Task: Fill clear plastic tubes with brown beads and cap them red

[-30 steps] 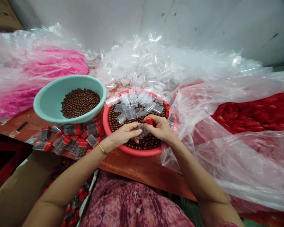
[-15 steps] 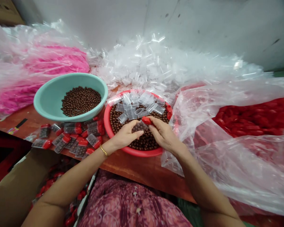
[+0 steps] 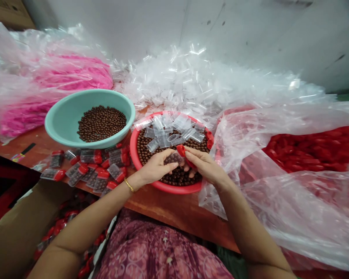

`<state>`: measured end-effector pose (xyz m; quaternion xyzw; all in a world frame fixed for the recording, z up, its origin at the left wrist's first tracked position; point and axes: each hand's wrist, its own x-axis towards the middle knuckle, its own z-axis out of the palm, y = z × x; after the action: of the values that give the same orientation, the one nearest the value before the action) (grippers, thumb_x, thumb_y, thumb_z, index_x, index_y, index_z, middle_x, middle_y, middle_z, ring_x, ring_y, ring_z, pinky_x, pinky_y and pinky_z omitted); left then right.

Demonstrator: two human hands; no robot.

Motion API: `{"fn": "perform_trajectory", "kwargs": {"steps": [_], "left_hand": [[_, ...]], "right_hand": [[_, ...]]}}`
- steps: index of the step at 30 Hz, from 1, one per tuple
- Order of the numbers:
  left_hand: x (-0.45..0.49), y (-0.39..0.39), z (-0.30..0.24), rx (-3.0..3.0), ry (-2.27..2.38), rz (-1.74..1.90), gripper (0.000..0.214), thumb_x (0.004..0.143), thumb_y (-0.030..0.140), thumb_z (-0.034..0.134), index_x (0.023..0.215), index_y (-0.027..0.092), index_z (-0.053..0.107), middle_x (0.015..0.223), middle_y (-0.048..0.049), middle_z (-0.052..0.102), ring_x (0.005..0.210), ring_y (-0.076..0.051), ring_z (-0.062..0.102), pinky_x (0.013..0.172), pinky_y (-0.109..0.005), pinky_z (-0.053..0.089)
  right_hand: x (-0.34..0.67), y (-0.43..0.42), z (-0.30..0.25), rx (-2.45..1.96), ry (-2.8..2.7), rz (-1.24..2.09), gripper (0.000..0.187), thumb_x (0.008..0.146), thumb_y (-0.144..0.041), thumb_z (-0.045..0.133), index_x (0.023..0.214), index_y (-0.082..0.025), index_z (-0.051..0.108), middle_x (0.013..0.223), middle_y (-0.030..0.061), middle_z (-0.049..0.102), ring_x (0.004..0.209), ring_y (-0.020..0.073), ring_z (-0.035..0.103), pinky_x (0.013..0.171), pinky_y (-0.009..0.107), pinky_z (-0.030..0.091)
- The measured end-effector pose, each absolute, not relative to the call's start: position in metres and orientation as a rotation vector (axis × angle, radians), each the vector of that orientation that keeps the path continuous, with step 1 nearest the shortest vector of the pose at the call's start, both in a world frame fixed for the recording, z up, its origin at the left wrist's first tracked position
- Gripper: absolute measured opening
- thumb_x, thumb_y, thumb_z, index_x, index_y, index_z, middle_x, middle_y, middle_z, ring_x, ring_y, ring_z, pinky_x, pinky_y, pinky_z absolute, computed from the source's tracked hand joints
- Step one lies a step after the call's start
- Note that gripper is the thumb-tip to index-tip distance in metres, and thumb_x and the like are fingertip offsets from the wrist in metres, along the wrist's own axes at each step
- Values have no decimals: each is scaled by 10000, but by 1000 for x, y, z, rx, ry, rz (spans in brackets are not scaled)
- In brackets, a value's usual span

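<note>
One clear container (image 3: pixel 176 155) of brown balls (image 3: pixel 171 158) is over the red basin (image 3: pixel 171 190), grasped by the fingers of the left hand (image 3: pixel 154 169); the right hand (image 3: pixel 205 166) pinches a red cap (image 3: pixel 180 150) near its end. If the cap goes on crooked, a tilt could spill balls; too hard a squeeze might bow the wall. The container looks flat-sided and glassy, likely plastic; the cap is glossy, the balls smooth, the neighbouring bag (image 3: pixel 229 133) crinkled translucent film.
</note>
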<state>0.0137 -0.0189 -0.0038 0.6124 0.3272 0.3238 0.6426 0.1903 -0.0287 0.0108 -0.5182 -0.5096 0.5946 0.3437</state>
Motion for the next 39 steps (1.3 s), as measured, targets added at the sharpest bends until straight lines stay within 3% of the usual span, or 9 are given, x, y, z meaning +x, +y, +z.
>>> {"fn": "perform_trajectory", "kwargs": {"steps": [4, 7, 10, 14, 20, 27, 32, 35, 39], "left_hand": [[14, -19, -5, 1414, 761, 755, 248, 781, 251, 549, 999, 135, 529, 886, -18, 538, 663, -85, 479, 584, -212, 434], [14, -19, -6, 1460, 818, 739, 223, 793, 251, 540, 985, 136, 535, 842, -4, 540, 622, -81, 467, 590, -225, 425], [14, -20, -7, 1544, 878, 779, 184, 780, 236, 559, 937, 141, 556, 850, -11, 577, 727, -112, 514, 683, -240, 436], [14, -21, -8, 1613, 912, 784, 189, 755, 250, 593, 905, 138, 576, 883, -25, 618, 822, -150, 552, 761, -267, 442], [13, -21, -7, 1698, 914, 734, 208, 769, 290, 585, 913, 141, 579, 866, -22, 629, 800, -156, 560, 738, -270, 441], [14, -19, -6, 1688, 945, 716, 178, 752, 290, 604, 841, 140, 570, 808, -6, 614, 752, -142, 544, 688, -252, 422], [13, -21, -2, 1692, 961, 704, 141, 719, 258, 623, 776, 146, 558, 730, 22, 577, 692, -122, 512, 629, -226, 399], [13, -22, 0, 1724, 1026, 683, 149, 696, 262, 643, 754, 153, 558, 708, 30, 574, 668, -117, 506, 613, -221, 384], [14, -25, 4, 1820, 1178, 629, 124, 691, 246, 638, 740, 159, 565, 689, 23, 587, 633, -118, 506, 575, -221, 350]], "right_hand": [[185, -32, 10, -1376, -1448, 1256, 414, 824, -525, 515, 1063, -215, 648, 581, -39, 517, 416, 72, 421, 368, 196, 384], [181, -38, 12, -1334, -1676, 1022, 383, 882, -503, 434, 911, -198, 665, 644, -9, 557, 538, 101, 492, 516, 226, 437], [182, -40, 14, -1298, -1857, 939, 366, 912, -459, 400, 965, -195, 647, 778, 9, 614, 691, 125, 552, 657, 243, 447], [188, -37, 14, -1339, -1950, 983, 441, 926, -486, 337, 902, -174, 647, 657, 1, 560, 628, 125, 516, 578, 230, 401], [196, -33, 11, -1360, -2026, 1019, 497, 929, -509, 292, 791, -169, 628, 514, -26, 441, 485, 104, 416, 485, 225, 341], [188, -42, 13, -1370, -1999, 805, 421, 922, -477, 338, 983, -185, 635, 660, 13, 576, 617, 142, 560, 605, 247, 433], [185, -40, 13, -1410, -1897, 1139, 539, 912, -584, 257, 739, -182, 572, 457, -50, 363, 404, 90, 346, 411, 219, 312], [184, -40, 12, -1447, -1984, 1052, 527, 929, -548, 250, 807, -179, 604, 500, -28, 468, 441, 100, 428, 450, 221, 340], [183, -40, 9, -1489, -2274, 596, 465, 962, -423, 236, 981, -190, 639, 750, 51, 684, 634, 151, 618, 567, 240, 395]]}}
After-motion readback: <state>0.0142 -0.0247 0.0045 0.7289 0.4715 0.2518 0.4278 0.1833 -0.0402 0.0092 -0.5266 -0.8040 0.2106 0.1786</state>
